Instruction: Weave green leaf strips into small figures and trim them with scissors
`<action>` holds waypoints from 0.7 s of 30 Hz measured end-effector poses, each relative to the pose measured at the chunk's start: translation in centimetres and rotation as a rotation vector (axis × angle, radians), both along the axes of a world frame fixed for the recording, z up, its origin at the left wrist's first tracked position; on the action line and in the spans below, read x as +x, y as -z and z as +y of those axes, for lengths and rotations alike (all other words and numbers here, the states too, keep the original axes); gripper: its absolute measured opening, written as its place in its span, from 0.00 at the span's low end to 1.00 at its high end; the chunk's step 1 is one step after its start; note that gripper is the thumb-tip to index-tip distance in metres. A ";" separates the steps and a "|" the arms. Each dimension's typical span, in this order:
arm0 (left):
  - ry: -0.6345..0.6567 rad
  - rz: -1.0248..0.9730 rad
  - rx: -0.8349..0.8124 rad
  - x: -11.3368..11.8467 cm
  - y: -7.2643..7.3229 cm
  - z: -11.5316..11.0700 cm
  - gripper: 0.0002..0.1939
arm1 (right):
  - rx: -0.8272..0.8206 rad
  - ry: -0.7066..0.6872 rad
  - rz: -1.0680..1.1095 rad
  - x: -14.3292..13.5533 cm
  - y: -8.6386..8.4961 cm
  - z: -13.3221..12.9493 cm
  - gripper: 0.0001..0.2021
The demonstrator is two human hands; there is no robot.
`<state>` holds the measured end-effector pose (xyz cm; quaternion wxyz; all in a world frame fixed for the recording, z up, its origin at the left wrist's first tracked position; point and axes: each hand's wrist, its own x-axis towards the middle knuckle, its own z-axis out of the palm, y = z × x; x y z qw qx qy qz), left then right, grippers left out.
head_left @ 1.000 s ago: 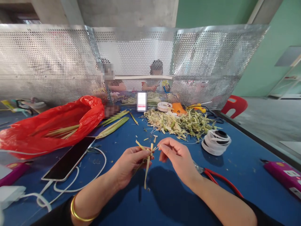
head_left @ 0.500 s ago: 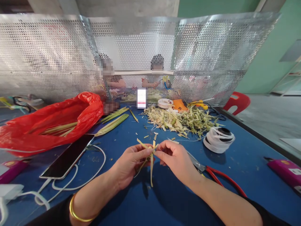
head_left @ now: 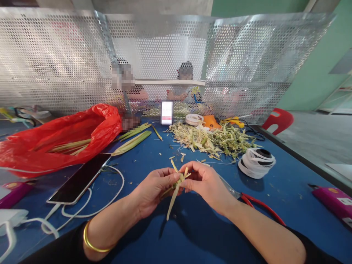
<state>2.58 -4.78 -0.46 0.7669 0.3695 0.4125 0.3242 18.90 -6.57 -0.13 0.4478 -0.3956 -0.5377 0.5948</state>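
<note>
Both hands meet over the middle of the blue table (head_left: 132, 234). My left hand (head_left: 154, 189) is closed, pinching a small bundle of pale yellow-green leaf strips (head_left: 173, 201) between thumb and fingers. Several strip ends poke up and one long end hangs down. From the other side my right hand (head_left: 205, 185) is closed too, its thumb and forefinger gripping the strips near their crossing. Fingers hide part of the bundle. Red-handled pliers or cutters (head_left: 264, 207) lie beside my right forearm, partly covered by it.
A heap of leaf scraps (head_left: 209, 137) lies ahead, with a spool of white tape (head_left: 257, 163) to its right. At left are a red plastic bag (head_left: 90, 126), a phone (head_left: 79, 179) and its white cable. Two people sit behind a perforated metal screen (head_left: 165, 47).
The leaf strips have turned in my fingers, and the long hanging end now slants down to the left. My right fingertips have shifted slightly against the bundle.
</note>
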 end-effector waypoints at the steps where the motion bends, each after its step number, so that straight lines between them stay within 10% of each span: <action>1: -0.001 -0.002 0.004 0.0 0.1 0.0 0.10 | -0.003 0.003 0.008 0.0 0.0 0.0 0.11; 21: -0.065 0.043 0.076 0.4 0.1 -0.6 0.11 | -0.013 0.077 -0.149 -0.1 -0.1 0.1 0.11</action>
